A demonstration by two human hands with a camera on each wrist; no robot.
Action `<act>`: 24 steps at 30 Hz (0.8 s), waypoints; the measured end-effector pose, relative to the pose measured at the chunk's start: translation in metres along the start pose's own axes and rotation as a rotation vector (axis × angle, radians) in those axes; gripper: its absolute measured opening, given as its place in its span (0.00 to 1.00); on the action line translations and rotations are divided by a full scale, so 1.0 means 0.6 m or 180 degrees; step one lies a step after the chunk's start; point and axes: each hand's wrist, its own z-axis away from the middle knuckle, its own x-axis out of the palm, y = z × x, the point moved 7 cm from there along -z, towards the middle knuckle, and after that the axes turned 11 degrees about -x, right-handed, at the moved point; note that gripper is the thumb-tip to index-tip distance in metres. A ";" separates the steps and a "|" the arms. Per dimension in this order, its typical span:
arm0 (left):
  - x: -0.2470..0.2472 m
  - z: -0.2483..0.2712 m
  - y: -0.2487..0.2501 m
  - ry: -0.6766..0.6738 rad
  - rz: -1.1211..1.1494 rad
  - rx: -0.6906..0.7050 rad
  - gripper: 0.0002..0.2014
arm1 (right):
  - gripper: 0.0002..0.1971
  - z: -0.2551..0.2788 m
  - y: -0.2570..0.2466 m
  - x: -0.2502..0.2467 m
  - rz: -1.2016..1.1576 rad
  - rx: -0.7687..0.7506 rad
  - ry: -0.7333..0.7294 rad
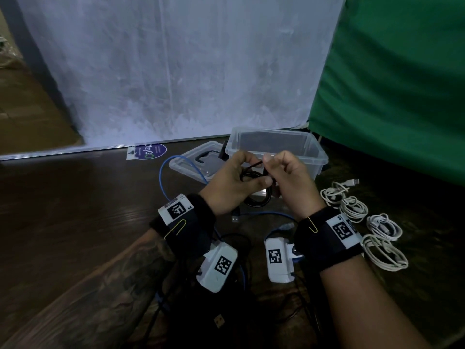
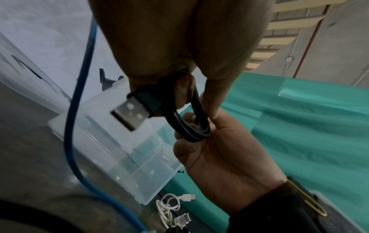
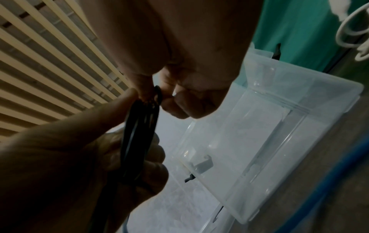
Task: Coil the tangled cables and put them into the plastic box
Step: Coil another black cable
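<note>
A black USB cable is wound into a small coil in front of the clear plastic box. My left hand grips the coil, thumb across its loops. My right hand pinches a strand at the coil's top. In the left wrist view the coil hangs from my fingers with its USB plug sticking out. The right wrist view shows the coil edge-on between both hands, above the open box. Nothing shows inside the box.
The box lid lies left of the box. A blue cable loops on the dark floor beneath my hands. Several coiled white cables lie to the right. Loose black cables lie near my wrists. Green cloth hangs at the right.
</note>
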 end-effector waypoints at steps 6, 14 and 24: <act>-0.016 -0.005 -0.001 0.0202 -0.0012 -0.0055 0.08 | 0.05 0.000 -0.014 -0.014 -0.0239 -0.0090 0.0332; -0.020 -0.001 0.001 0.0220 -0.0212 0.0048 0.08 | 0.12 0.012 0.020 0.013 -0.1257 0.0704 -0.0413; 0.005 0.001 -0.023 -0.0361 0.0445 -0.0977 0.16 | 0.06 -0.011 -0.019 -0.056 0.0152 -0.0488 0.0815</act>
